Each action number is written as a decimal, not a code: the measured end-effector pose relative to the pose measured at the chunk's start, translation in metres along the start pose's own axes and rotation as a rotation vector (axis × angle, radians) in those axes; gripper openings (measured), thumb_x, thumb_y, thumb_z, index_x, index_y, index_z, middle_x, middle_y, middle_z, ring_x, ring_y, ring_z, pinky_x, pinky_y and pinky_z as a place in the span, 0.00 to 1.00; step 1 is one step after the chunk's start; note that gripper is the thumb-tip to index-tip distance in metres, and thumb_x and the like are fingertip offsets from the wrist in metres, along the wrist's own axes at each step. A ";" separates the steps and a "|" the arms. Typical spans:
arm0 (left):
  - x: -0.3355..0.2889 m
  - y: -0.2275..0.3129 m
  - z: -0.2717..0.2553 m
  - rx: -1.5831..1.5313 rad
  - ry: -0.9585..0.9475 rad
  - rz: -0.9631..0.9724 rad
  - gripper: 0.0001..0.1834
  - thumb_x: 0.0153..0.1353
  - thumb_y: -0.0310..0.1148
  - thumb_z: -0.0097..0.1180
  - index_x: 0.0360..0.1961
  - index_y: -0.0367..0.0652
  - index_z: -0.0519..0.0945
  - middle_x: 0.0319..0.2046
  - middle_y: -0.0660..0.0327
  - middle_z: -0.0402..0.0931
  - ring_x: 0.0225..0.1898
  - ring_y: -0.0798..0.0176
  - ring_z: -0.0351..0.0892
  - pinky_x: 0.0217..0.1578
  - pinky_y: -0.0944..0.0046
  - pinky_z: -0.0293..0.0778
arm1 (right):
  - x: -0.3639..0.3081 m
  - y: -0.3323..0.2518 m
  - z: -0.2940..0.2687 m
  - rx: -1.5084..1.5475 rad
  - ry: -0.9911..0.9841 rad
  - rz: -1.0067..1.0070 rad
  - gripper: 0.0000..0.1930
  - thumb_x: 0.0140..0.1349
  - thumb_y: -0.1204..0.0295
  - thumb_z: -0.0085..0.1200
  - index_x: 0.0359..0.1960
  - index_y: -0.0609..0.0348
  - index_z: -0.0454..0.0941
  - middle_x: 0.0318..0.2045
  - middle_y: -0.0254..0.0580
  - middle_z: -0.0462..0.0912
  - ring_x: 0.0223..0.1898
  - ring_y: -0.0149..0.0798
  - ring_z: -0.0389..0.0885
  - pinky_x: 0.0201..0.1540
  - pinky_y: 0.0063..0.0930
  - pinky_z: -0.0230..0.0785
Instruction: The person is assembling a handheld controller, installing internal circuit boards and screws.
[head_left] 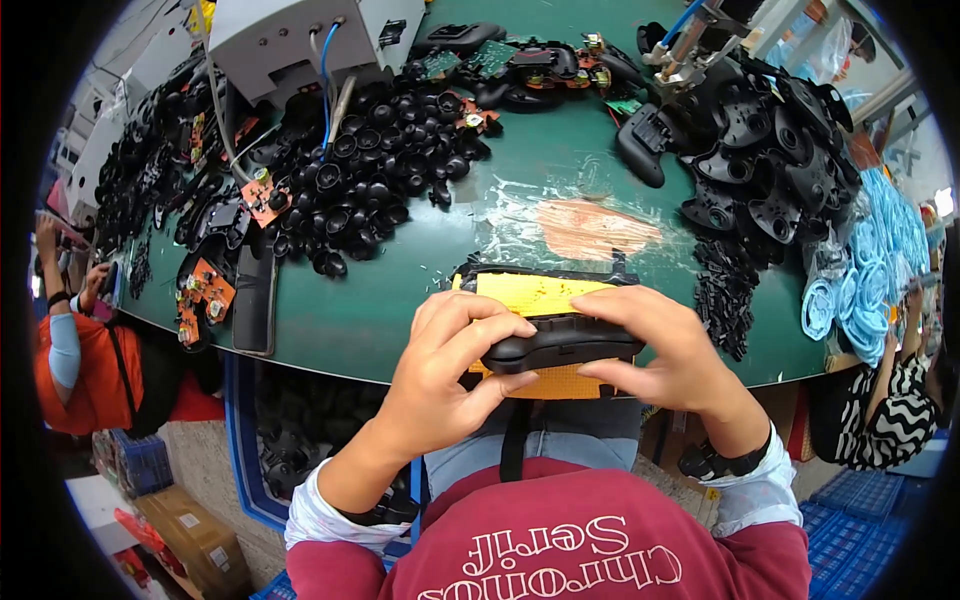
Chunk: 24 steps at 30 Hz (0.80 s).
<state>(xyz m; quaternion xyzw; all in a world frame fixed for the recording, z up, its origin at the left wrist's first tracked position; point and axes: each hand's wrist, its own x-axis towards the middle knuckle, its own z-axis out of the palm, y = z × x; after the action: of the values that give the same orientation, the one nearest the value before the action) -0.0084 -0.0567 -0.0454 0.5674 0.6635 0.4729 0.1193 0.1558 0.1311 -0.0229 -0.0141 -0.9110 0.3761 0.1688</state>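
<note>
Both of my hands grip a black game controller (562, 345) at the table's near edge, its long narrow side turned up toward me. My left hand (440, 365) pinches one end between thumb and fingers. At the other end, my right hand (668, 345) has its fingers along the far side and its thumb along the near side. Under the controller lies a yellow pad (525, 290) in a dark frame. Part of the pad is covered by my hands and the controller.
Black thumbstick caps (375, 150) are heaped to the left, near orange circuit boards (208, 290). Controller shells (770, 150) and small black parts (725, 290) fill the right side, with blue coiled cables (865, 270) beyond. A grey machine box (285, 45) stands at the back. Other people sit at both sides.
</note>
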 end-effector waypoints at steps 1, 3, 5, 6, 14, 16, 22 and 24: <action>0.002 -0.001 -0.003 0.018 -0.005 0.024 0.23 0.44 0.27 0.72 0.44 0.44 0.80 0.43 0.59 0.78 0.48 0.52 0.76 0.59 0.50 0.63 | -0.006 0.005 0.000 0.077 0.051 0.042 0.24 0.47 0.74 0.70 0.49 0.60 0.79 0.46 0.46 0.83 0.48 0.49 0.82 0.50 0.35 0.75; 0.004 -0.001 -0.006 -0.001 -0.036 0.022 0.23 0.44 0.27 0.72 0.44 0.44 0.80 0.43 0.58 0.79 0.48 0.53 0.78 0.59 0.50 0.64 | -0.014 0.017 0.004 0.132 0.060 0.038 0.23 0.46 0.76 0.71 0.47 0.61 0.80 0.45 0.47 0.83 0.48 0.48 0.83 0.49 0.35 0.76; 0.002 -0.002 -0.003 -0.027 -0.076 0.024 0.22 0.45 0.27 0.72 0.44 0.43 0.80 0.43 0.57 0.81 0.47 0.54 0.80 0.60 0.51 0.64 | -0.016 0.018 0.008 0.145 0.107 -0.015 0.21 0.44 0.79 0.71 0.43 0.63 0.80 0.42 0.49 0.84 0.45 0.47 0.85 0.47 0.34 0.77; -0.001 -0.004 0.002 -0.052 -0.017 0.008 0.22 0.46 0.27 0.71 0.44 0.43 0.80 0.42 0.57 0.82 0.46 0.54 0.81 0.60 0.51 0.65 | -0.015 0.019 0.011 0.146 0.106 -0.008 0.21 0.44 0.79 0.71 0.43 0.63 0.80 0.42 0.49 0.84 0.45 0.47 0.85 0.47 0.34 0.77; 0.014 0.008 -0.005 0.064 0.014 0.100 0.19 0.44 0.25 0.72 0.40 0.43 0.81 0.44 0.57 0.84 0.47 0.58 0.84 0.50 0.57 0.68 | -0.009 0.013 -0.004 0.002 0.183 -0.103 0.20 0.43 0.80 0.70 0.41 0.62 0.81 0.42 0.49 0.85 0.44 0.48 0.85 0.46 0.34 0.79; 0.017 0.004 -0.001 0.171 0.023 0.247 0.19 0.45 0.26 0.71 0.41 0.46 0.81 0.47 0.60 0.83 0.50 0.60 0.82 0.53 0.55 0.67 | -0.017 0.014 -0.004 -0.063 0.232 -0.165 0.21 0.43 0.80 0.69 0.43 0.62 0.81 0.44 0.49 0.84 0.46 0.49 0.85 0.49 0.35 0.79; -0.027 -0.013 0.004 0.354 -0.262 0.208 0.23 0.44 0.46 0.72 0.42 0.51 0.83 0.55 0.67 0.79 0.62 0.61 0.72 0.65 0.41 0.53 | -0.053 0.005 -0.015 -0.199 0.052 -0.105 0.17 0.57 0.74 0.64 0.48 0.62 0.80 0.50 0.51 0.82 0.55 0.51 0.80 0.62 0.42 0.69; -0.026 -0.006 0.000 0.342 -0.241 0.178 0.27 0.42 0.52 0.72 0.42 0.51 0.83 0.54 0.67 0.79 0.60 0.58 0.73 0.65 0.36 0.49 | -0.020 -0.002 -0.057 -0.376 0.502 -0.196 0.14 0.61 0.78 0.59 0.49 0.68 0.78 0.51 0.53 0.80 0.52 0.48 0.81 0.59 0.38 0.70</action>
<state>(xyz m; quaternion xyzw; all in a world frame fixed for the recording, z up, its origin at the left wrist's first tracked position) -0.0037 -0.0782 -0.0598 0.6882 0.6621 0.2911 0.0576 0.1930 0.1648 0.0101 -0.0494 -0.8914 0.1682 0.4180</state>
